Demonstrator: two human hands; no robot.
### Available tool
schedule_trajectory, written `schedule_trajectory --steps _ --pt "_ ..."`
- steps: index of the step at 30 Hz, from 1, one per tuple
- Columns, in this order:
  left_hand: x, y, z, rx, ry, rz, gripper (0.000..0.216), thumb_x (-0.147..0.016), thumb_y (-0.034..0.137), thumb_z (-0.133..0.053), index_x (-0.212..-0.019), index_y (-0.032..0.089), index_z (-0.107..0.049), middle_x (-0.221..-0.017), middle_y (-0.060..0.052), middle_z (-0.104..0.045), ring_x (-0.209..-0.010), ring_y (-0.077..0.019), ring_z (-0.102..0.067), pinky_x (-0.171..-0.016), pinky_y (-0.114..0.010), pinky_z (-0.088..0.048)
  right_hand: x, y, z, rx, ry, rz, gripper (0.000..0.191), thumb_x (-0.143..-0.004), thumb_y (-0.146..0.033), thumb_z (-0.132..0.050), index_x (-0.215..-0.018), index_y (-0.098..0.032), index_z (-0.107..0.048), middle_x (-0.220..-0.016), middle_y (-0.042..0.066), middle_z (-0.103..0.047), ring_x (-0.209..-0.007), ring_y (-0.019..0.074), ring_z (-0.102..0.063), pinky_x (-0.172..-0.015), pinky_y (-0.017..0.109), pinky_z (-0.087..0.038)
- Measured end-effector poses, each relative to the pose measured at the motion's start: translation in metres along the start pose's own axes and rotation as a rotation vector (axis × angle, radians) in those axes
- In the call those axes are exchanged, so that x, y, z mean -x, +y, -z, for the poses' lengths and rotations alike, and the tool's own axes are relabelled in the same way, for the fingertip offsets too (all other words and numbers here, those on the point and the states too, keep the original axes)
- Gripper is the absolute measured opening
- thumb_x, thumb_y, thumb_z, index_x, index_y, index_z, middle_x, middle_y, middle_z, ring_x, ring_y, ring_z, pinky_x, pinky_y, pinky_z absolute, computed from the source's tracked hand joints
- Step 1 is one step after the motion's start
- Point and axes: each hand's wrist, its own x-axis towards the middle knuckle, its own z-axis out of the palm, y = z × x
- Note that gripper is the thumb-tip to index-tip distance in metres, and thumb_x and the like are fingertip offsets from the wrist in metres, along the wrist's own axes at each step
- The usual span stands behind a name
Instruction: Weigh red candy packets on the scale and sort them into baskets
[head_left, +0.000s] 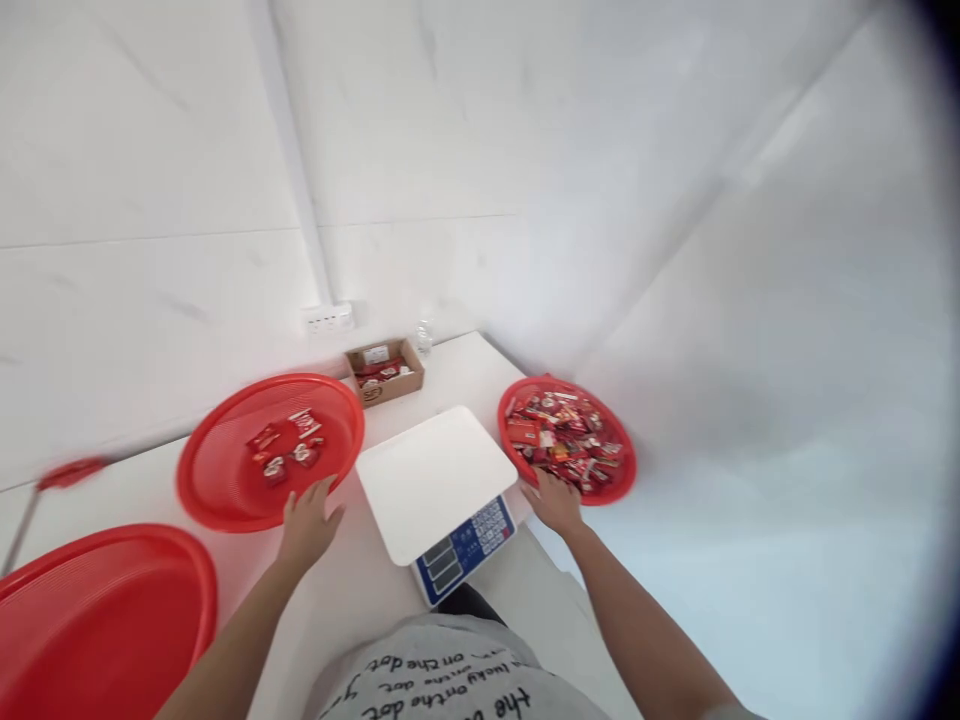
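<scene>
My left hand (309, 525) is at the near right rim of a round red basket (217, 505), its thumb and fingers apart and holding nothing. A few small red packets (304, 453) lie in that basket. My right hand (555, 502) is closed over the near rim of another red basket (628, 470), fingers over the edge. This one is filled with many small red wrapped packets (566, 435). Between my hands stands a weighing scale with a bare white pan (435, 480) and a blue keypad panel (465, 548).
A small cardboard box (394, 388) of red packets stands behind the scale, beside a clear plastic bottle (424, 337). A larger red basket (202, 570) is at lower left. A power strip (328, 318) is on the wall. The right-hand basket extends past the white table's (465, 365) edge.
</scene>
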Motion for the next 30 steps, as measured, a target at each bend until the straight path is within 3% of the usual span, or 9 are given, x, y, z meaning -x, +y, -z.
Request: schedule_trajectory --steps 5,9,15,20,22,25,27,30 --pt "-0.01 0.003 0.0 -0.002 -0.021 0.089 0.044 -0.084 0.035 -0.041 -0.123 0.019 -0.051 -0.123 -0.013 -0.059 -0.117 -0.0276 -0.051 -0.106 -0.051 -0.023 -0.006 0.004 0.014 -0.14 -0.103 -0.026 0.053 -0.09 -0.048 -0.031 -0.135 -0.021 -0.04 -0.127 0.013 -0.055 -0.119 0.0301 -0.047 -0.097 0.047 -0.029" --pt "-0.015 0.018 0.003 0.013 0.039 0.14 0.046 -0.083 0.036 -0.041 -0.121 0.013 -0.052 -0.124 -0.02 -0.056 -0.121 -0.0341 -0.046 -0.101 -0.058 -0.028 -0.021 0.018 0.021 -0.282 -0.248 0.02 0.057 -0.09 -0.054 -0.02 -0.128 -0.023 -0.05 -0.127 0.01 -0.056 -0.117 0.0274 -0.051 -0.094 0.04 -0.036" --pt "-0.022 0.065 0.004 0.125 0.236 0.073 0.045 -0.083 0.039 -0.04 -0.118 0.013 -0.052 -0.123 -0.019 -0.055 -0.125 -0.0355 -0.04 -0.099 -0.058 -0.031 -0.058 0.04 0.028 -0.379 -0.391 0.089 0.066 -0.09 -0.057 -0.019 -0.127 -0.015 -0.054 -0.132 0.012 -0.053 -0.122 0.0258 -0.048 -0.099 0.037 -0.035" --pt "-0.028 0.116 0.001 0.192 0.29 -0.056 0.044 -0.084 0.045 -0.038 -0.114 0.017 -0.053 -0.12 -0.015 -0.056 -0.127 -0.0325 -0.038 -0.103 -0.053 -0.03 -0.084 0.049 0.021 -0.412 -0.474 0.196 0.035 -0.085 -0.028 -0.043 -0.11 -0.019 -0.066 -0.122 0.008 -0.061 -0.11 0.0229 -0.057 -0.097 0.033 -0.039" --pt "-0.03 0.136 -0.002 0.209 0.285 -0.094 0.042 -0.083 0.045 -0.039 -0.112 0.018 -0.053 -0.119 -0.013 -0.057 -0.126 -0.0307 -0.039 -0.104 -0.051 -0.032 -0.09 0.051 0.016 -0.434 -0.462 0.246 0.032 -0.081 -0.017 -0.046 -0.103 -0.02 -0.069 -0.116 0.007 -0.064 -0.105 0.0208 -0.059 -0.095 0.031 -0.041" --pt "-0.034 0.169 -0.01 0.24 0.221 -0.131 0.039 -0.084 0.043 -0.04 -0.113 0.021 -0.053 -0.12 -0.01 -0.057 -0.125 -0.0261 -0.042 -0.105 -0.046 -0.034 -0.096 0.056 0.014 -0.482 -0.348 0.302 0.041 -0.08 -0.01 -0.042 -0.114 -0.018 -0.063 -0.13 0.009 -0.054 -0.117 0.0198 -0.051 -0.101 0.03 -0.036" --pt "-0.039 0.195 -0.018 0.268 0.128 -0.167 0.037 -0.086 0.041 -0.039 -0.114 0.022 -0.054 -0.122 -0.008 -0.057 -0.124 -0.0233 -0.043 -0.105 -0.043 -0.035 -0.103 0.062 0.016 -0.536 -0.235 0.315 0.049 -0.08 -0.008 -0.038 -0.126 -0.017 -0.053 -0.139 0.01 -0.044 -0.126 0.0186 -0.042 -0.106 0.031 -0.03" --pt "-0.053 0.24 -0.031 0.3 -0.044 -0.248 0.035 -0.087 0.037 -0.038 -0.116 0.024 -0.054 -0.125 -0.007 -0.056 -0.123 -0.021 -0.046 -0.105 -0.04 -0.036 -0.117 0.073 0.023 -0.629 -0.122 0.284 0.052 -0.082 -0.011 -0.037 -0.133 -0.015 -0.045 -0.141 0.012 -0.041 -0.13 0.0185 -0.038 -0.109 0.034 -0.028"
